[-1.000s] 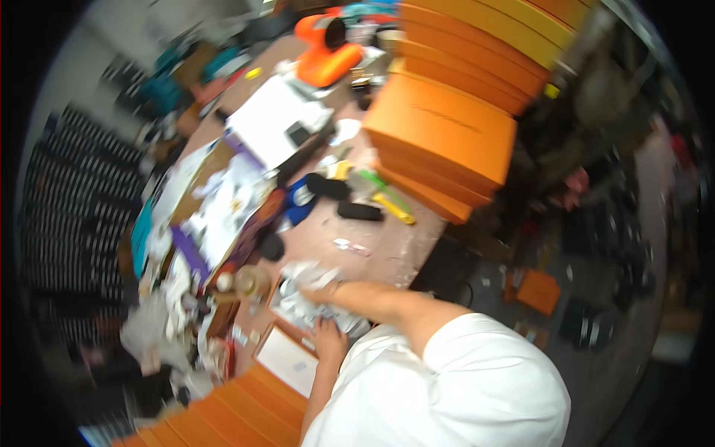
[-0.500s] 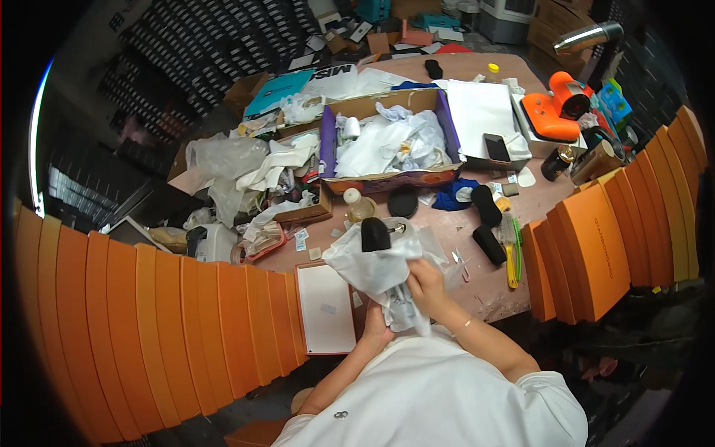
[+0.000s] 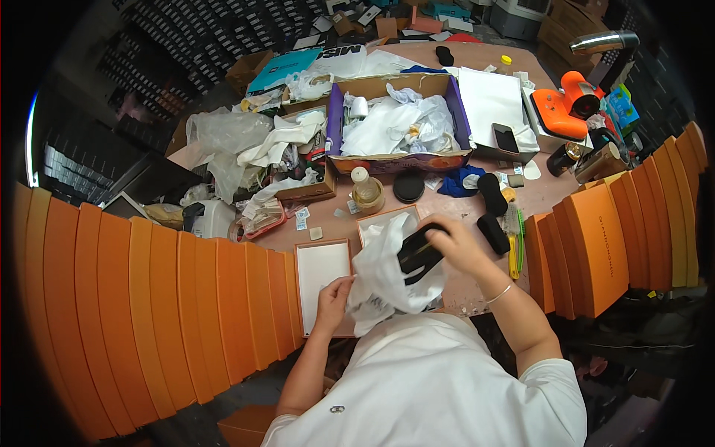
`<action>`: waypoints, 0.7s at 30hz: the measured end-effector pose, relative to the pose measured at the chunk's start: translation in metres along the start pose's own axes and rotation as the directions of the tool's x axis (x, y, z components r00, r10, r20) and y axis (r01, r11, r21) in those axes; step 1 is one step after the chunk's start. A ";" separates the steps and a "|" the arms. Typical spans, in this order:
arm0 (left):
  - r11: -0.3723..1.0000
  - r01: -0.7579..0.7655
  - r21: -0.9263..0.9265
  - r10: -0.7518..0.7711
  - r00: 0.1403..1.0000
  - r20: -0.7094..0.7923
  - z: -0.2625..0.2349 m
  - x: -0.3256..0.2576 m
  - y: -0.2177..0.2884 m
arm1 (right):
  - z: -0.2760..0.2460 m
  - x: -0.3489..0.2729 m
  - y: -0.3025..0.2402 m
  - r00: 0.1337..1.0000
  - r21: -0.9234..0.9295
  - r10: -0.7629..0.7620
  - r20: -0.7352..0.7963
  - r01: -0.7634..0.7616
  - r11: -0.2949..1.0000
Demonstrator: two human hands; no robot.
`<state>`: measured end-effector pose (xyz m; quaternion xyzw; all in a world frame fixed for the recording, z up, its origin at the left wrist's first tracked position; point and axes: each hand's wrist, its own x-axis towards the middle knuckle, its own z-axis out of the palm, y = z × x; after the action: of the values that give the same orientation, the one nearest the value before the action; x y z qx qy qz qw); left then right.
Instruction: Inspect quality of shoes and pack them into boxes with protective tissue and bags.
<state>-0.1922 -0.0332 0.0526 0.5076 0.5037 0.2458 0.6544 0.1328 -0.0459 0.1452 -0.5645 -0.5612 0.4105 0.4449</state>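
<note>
A pair of black shoes [image 3: 419,255], as far as their shape shows, sticks partly out of a thin white cloth-like bag [image 3: 378,262] in front of my body. My right hand [image 3: 456,242] grips the shoes at their upper right side, fingers wrapped over the edge. The lower part of the shoes is hidden in the bag. My left hand [image 3: 335,302] pinches the left edge of the bag between thumb and fingers. Beneath the bag and to its left lies an open shallow box [image 3: 324,261] with a white inside and an orange rim.
Rows of orange boxes [image 3: 164,313] flank me on the left, and more orange boxes [image 3: 588,253] on the right. A purple carton [image 3: 402,162] of white paper stands ahead. Nearby are a pump bottle [image 3: 366,192], a black round tin [image 3: 408,186], a brush [image 3: 514,238] and a phone [image 3: 505,138].
More of the black shoes now shows at the bag's mouth, with my right hand on them instead of the bag. My left hand has moved left to the bag's edge.
</note>
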 end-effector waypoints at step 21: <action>0.543 -0.400 0.738 0.676 0.730 -0.102 -0.061 -0.006 0.051 | -0.096 -0.047 0.040 0.889 0.160 0.088 -0.449 -0.017 0.987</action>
<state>-0.2405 0.0058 0.1031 0.7822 0.4862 0.3317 0.2045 0.2344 -0.0961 0.1307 -0.6243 -0.3932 0.3202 0.5943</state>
